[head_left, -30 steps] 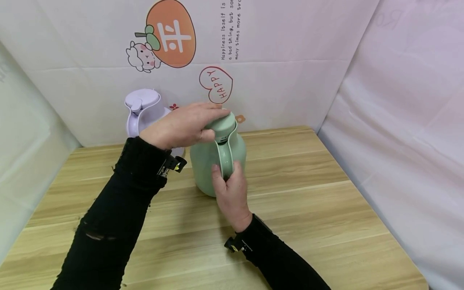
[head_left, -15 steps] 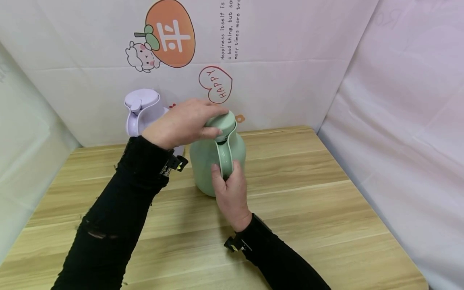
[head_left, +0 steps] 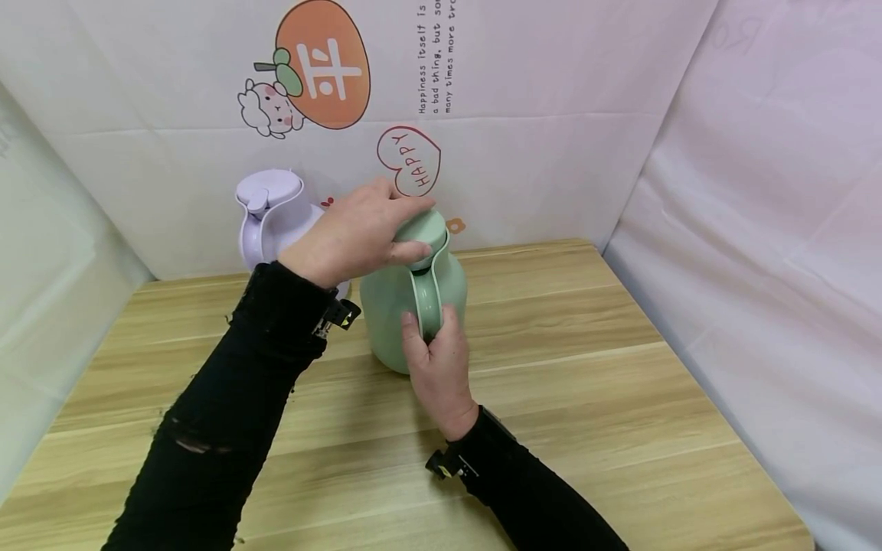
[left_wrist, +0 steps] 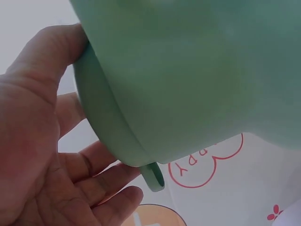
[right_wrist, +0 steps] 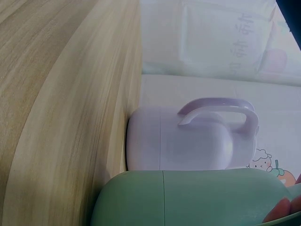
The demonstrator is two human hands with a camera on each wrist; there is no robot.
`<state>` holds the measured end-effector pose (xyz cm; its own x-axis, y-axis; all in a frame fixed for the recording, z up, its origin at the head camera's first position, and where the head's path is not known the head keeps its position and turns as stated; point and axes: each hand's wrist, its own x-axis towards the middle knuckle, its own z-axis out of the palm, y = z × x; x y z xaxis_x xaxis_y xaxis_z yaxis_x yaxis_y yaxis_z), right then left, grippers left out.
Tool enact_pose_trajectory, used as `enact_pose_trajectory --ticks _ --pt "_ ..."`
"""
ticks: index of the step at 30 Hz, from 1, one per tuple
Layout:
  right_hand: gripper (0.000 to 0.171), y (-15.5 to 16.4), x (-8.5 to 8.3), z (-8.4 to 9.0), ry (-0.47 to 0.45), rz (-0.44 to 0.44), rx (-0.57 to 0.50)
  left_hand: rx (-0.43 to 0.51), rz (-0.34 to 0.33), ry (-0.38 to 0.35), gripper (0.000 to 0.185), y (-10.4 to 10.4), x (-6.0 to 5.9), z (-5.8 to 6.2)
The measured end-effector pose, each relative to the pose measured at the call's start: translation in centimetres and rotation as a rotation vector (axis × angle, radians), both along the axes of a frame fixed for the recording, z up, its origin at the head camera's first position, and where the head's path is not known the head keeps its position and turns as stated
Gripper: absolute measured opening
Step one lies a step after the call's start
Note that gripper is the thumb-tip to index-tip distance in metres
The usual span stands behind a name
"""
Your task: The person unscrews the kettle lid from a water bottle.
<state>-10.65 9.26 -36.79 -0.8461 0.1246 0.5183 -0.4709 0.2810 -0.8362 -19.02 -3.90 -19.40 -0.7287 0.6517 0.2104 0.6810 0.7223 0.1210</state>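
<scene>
A light green thermos jug (head_left: pixel 386 314) stands upright on the wooden table, its handle (head_left: pixel 428 300) facing the person. My right hand (head_left: pixel 441 375) grips that handle, thumb on the left side. On top, my left hand (head_left: pixel 361 229) holds the round green lid (head_left: pixel 426 229), thumb at its near edge and fingers over the far side. Seen from the left wrist, the thumb (left_wrist: pixel 56 47) presses the lid's rim (left_wrist: pixel 96 103) and the other fingers spread round below it, near a small spout lip (left_wrist: pixel 154 178). In the right wrist view only some right fingertips (right_wrist: pixel 278 210) show.
Behind and left of the green jug stands a lilac jug (head_left: pixel 270 187), partly hidden by my left hand and wrist. A white printed cloth (head_left: pixel 537 153) hangs behind the table (head_left: pixel 565 367), with more white cloth (head_left: pixel 779 229) along the right side.
My left hand has turned a little on the lid, its thumb sliding right along the near edge and its wrist shifting right. The right hand and the jug's body stay in place.
</scene>
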Motion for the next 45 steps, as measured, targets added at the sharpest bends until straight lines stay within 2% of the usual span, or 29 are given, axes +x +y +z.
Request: enact_pose_trajectory --ticks 10,24,35,45 --pt "0.026 0.04 0.06 -0.03 0.003 0.005 0.000 0.003 0.061 0.013 0.053 0.42 -0.22 -0.36" --pt "0.027 -0.02 0.05 0.00 0.002 0.006 0.001 0.018 0.117 0.028 0.059 0.51 -0.14 -0.81" --pt "0.027 -0.03 0.08 -0.02 0.002 0.009 0.004 -0.026 0.182 0.017 0.064 0.58 0.28 -0.66" --pt "0.027 -0.01 0.09 0.12 0.001 0.022 -0.011 -0.072 0.190 0.036 0.068 0.52 0.45 -0.46"
